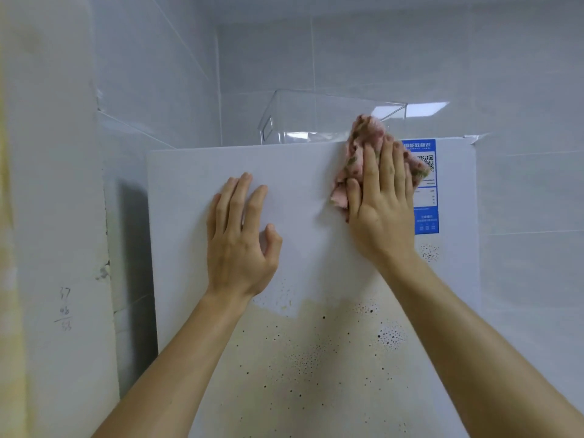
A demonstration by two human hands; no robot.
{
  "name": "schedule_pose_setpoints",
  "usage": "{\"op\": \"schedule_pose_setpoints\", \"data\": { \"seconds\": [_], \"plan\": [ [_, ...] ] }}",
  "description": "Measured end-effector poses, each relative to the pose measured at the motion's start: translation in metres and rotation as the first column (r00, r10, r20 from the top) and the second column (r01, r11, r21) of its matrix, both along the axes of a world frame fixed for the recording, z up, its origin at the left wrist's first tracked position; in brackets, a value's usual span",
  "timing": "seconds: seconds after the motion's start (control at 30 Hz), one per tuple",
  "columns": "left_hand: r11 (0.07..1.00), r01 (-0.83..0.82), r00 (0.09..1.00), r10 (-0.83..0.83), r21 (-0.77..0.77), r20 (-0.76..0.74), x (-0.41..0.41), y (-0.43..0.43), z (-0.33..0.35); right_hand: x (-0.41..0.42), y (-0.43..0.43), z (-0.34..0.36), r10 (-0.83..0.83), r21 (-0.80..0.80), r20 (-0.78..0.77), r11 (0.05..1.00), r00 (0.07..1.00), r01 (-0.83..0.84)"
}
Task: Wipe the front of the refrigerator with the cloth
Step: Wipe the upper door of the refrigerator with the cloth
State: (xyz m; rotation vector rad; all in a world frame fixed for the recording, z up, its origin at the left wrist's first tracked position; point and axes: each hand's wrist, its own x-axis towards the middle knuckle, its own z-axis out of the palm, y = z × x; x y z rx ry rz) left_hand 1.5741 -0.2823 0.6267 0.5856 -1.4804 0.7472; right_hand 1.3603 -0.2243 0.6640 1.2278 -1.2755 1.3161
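Note:
The white refrigerator front (189, 241) fills the middle of the view. Its upper part looks clean, while the lower part is yellowish with dark specks. A pink patterned cloth (360, 143) is pressed flat against the door near its top edge under my right hand (379, 203). The cloth's top corner sticks up above the door. My left hand (240, 235) rests flat on the door to the left, fingers spread, holding nothing.
A blue energy label (429, 184) is stuck on the door's upper right, partly covered by the cloth and hand. A clear plastic bin (303, 118) stands on top of the refrigerator. White tiled walls surround it, with a wall edge close on the left.

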Motion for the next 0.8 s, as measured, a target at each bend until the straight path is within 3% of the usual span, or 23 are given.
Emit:
{"op": "schedule_pose_setpoints", "data": {
  "seconds": [0.13,0.4,0.8],
  "plan": [
    [1.000,-0.003,1.000,0.004,0.014,-0.010,-0.005,0.002,-0.003,-0.004,0.002,-0.008,-0.011,0.029,0.003,1.000,1.000,0.011],
    [0.999,0.041,0.999,-0.041,-0.035,0.009,-0.023,0.009,-0.009,-0.026,0.018,-0.111,-0.071,0.073,-0.055,0.995,0.996,0.075],
    [0.999,-0.042,0.999,0.041,0.029,0.016,-0.039,0.014,-0.007,-0.056,0.020,-0.025,-0.002,0.012,0.017,1.000,1.000,0.002]
  ]
}}
